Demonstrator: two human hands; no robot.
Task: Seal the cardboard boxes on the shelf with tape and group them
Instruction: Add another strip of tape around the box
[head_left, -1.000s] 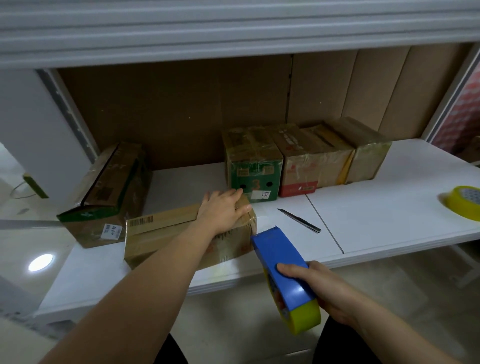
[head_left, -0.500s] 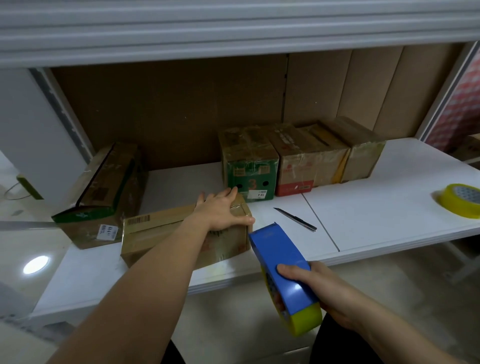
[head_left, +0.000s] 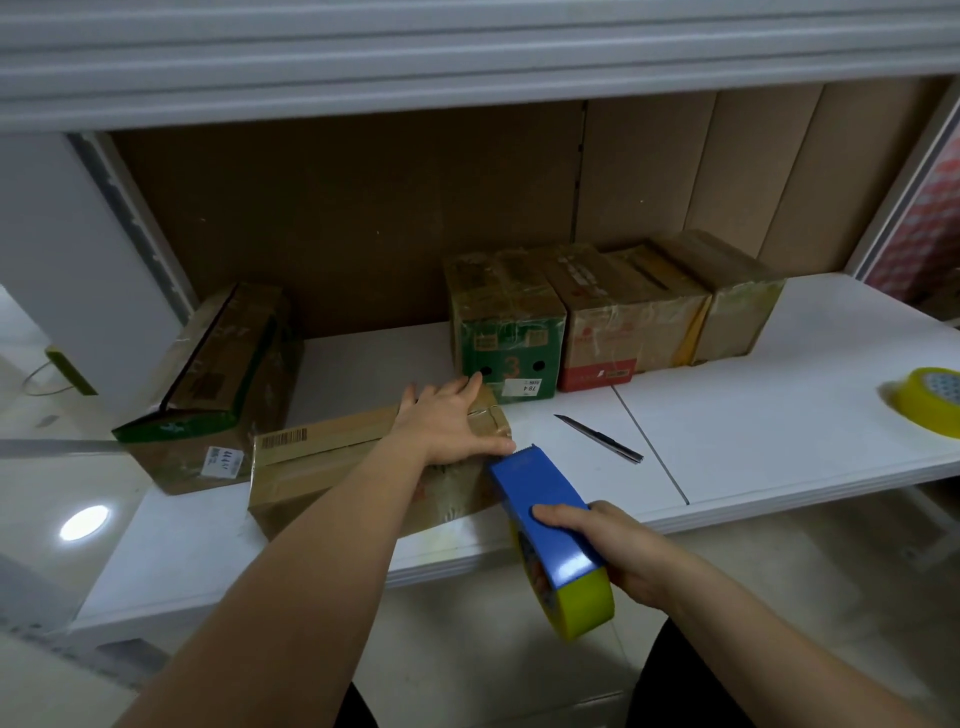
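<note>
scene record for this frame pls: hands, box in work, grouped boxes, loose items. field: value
left hand: flat on the brown box, fingers straight
right hand: grips the blue tape dispenser at the box's right end
grouped boxes: four in a row at the back of the shelf
ungrouped: green-edged box, far left
loose items: knife on shelf; yellow tape roll, right edge

6 cardboard boxes (head_left: 506, 332), 1 tape dispenser (head_left: 545, 514), 1 spare tape roll (head_left: 930, 402), 1 knife (head_left: 597, 438).

A black-handled knife (head_left: 598, 439) lies on the white shelf (head_left: 779, 415).
</note>
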